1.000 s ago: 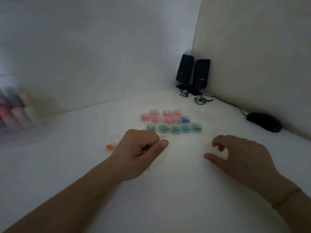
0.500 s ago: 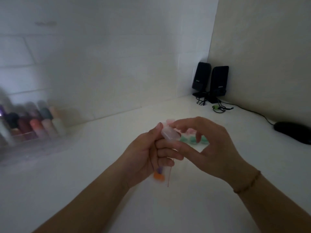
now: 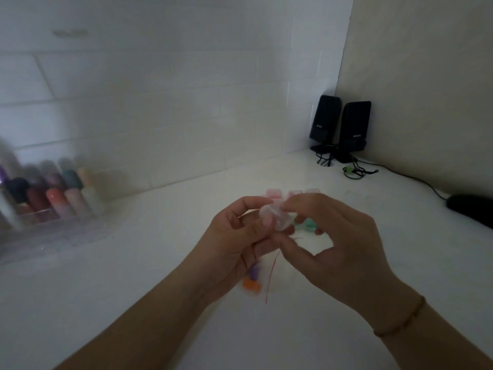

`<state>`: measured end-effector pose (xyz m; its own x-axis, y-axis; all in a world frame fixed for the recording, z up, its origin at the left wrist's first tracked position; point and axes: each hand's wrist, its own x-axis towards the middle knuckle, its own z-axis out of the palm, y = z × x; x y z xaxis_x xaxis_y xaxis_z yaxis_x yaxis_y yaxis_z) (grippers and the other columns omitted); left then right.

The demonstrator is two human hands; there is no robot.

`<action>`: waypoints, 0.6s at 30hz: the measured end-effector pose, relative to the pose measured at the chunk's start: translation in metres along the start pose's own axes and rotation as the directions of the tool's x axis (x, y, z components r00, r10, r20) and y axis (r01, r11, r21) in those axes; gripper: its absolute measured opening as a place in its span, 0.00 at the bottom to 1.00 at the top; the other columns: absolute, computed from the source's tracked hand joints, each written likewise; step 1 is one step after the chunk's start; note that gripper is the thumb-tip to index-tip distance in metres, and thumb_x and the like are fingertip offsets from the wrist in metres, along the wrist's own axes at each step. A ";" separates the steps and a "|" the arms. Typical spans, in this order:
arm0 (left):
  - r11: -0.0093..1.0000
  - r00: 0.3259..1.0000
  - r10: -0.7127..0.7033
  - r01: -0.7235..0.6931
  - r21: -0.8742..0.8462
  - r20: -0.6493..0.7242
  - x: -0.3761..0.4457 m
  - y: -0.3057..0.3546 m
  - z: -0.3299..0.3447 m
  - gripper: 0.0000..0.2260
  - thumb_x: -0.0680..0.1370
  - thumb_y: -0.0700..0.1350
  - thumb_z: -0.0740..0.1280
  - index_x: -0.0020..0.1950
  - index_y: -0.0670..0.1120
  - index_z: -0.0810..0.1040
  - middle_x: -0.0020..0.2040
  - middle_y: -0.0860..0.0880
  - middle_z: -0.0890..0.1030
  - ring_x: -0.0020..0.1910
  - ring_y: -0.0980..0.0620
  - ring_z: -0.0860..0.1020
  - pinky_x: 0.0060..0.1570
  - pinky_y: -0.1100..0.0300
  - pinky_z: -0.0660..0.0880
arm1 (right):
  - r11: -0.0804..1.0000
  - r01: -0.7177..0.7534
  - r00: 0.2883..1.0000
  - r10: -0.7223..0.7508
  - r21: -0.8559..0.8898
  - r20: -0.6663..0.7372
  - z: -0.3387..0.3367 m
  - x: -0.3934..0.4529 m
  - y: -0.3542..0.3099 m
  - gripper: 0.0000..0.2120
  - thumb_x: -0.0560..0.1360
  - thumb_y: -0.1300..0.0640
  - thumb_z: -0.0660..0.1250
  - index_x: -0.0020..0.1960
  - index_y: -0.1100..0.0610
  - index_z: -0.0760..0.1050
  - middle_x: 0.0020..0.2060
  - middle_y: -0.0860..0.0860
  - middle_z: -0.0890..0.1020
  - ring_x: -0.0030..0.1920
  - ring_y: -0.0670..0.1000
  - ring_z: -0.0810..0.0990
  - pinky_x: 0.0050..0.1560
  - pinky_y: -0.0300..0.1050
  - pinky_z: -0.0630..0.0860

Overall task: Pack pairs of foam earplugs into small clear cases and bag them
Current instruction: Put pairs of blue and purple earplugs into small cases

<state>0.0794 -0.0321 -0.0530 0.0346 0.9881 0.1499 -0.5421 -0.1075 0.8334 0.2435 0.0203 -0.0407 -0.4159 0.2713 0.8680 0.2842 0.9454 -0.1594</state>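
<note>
Both hands are raised above the white table. A small clear case point(image 3: 274, 217) sits between them: my right hand point(image 3: 338, 244) pinches it from the right, and the fingertips of my left hand point(image 3: 234, 241) touch its left side. My left hand also holds a thin red cord point(image 3: 270, 273); an orange and purple corded earplug point(image 3: 252, 280) dangles blurred below that hand. Behind the hands lie filled cases, pink ones point(image 3: 274, 193) and green ones point(image 3: 309, 224), mostly hidden.
A clear rack of coloured bottles point(image 3: 50, 198) stands at the left against the tiled wall. Two black speakers point(image 3: 340, 129) with cables fill the back corner. A black mouse point(image 3: 470, 209) lies at the right edge.
A second ago my left hand pinched the cord on the table while my right reached down. Both hands rose and met around the clear case; the earplug came off the table and dangles.
</note>
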 end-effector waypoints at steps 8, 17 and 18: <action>0.987 0.984 -0.104 0.119 -0.105 0.144 -0.002 0.002 0.005 0.28 0.73 0.56 0.72 0.64 0.38 0.75 0.63 0.35 0.77 0.62 0.38 0.77 0.63 0.48 0.74 | 0.966 -0.133 0.988 0.148 0.221 -0.054 0.005 -0.002 -0.007 0.09 0.76 0.59 0.66 0.56 0.56 0.78 0.53 0.49 0.82 0.56 0.50 0.79 0.55 0.48 0.76; 0.997 0.998 -0.031 0.035 -0.070 0.060 0.001 0.001 -0.003 0.24 0.70 0.51 0.76 0.60 0.38 0.79 0.53 0.39 0.83 0.51 0.49 0.84 0.51 0.58 0.80 | 0.988 -0.115 0.990 0.123 0.106 -0.075 0.004 -0.003 -0.011 0.06 0.75 0.58 0.68 0.50 0.56 0.80 0.47 0.43 0.83 0.47 0.37 0.78 0.50 0.30 0.74; 0.998 0.998 -0.027 0.031 -0.060 0.056 0.001 0.000 -0.003 0.24 0.69 0.51 0.77 0.59 0.39 0.80 0.53 0.39 0.83 0.50 0.49 0.84 0.51 0.58 0.80 | 0.991 -0.114 0.991 0.118 0.064 -0.063 0.005 -0.003 -0.010 0.05 0.75 0.58 0.69 0.49 0.57 0.81 0.45 0.44 0.84 0.44 0.38 0.79 0.47 0.29 0.74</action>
<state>0.0766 -0.0305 -0.0546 0.0969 0.9829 0.1568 -0.5905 -0.0700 0.8040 0.2380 0.0110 -0.0443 -0.3245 0.3690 0.8709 0.2738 0.9180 -0.2869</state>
